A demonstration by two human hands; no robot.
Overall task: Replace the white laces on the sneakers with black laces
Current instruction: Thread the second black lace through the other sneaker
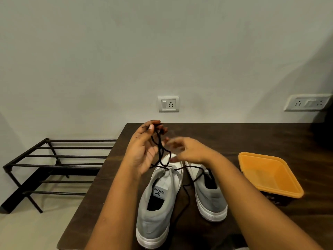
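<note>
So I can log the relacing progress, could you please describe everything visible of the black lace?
The black lace is a thin dark cord, slack, not tied. The fingers of the left hand pinch its upper strands above the table. From there it drops to the left sneaker, crosses its front, passes over the right sneaker and trails loose on the table between them. The blurred right hand is close; contact is unclear.

I can read only one word, "Velarro" or close to it, on the white tongue label [159, 193] of the left grey-and-white canvas sneaker [158, 202].
</note>
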